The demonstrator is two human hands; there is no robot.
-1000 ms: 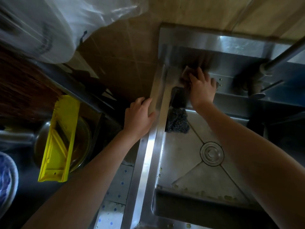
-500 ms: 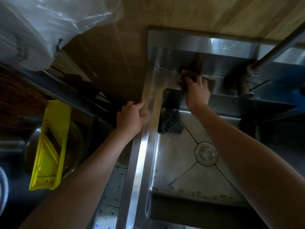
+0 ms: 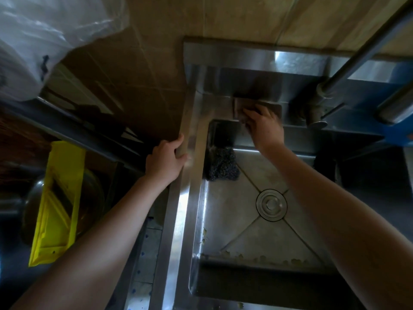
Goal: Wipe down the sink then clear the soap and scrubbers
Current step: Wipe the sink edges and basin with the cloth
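While bracing for the wipe, grips the left rim of the sink (image 3: pixel 185 198) with the left hand (image 3: pixel 165 159), curling fingers round its outer edge. Leaves the scrubber (image 3: pixel 221 166), a dark wire wad, lying in the basin's far left corner, against the wall. Presses a pad (image 3: pixel 239 107) flat on the back ledge with the right hand (image 3: pixel 266 128), spreading fingers over it rather than closing round it, just left of the tap (image 3: pixel 317 113). Looks mid-wipe, by judgement: works the ledge only, with the basin floor round the drain (image 3: pixel 271 204) dull and streaked. Shows a line of food scraps (image 3: pixel 261 257) along the near edge of the basin, so counts the wipe as well short of done. Shows no soap anywhere, or hides it in the gloom; cannot tell which. Leaves the clearing wholly undone: scrubber and pad both yet to lift out.
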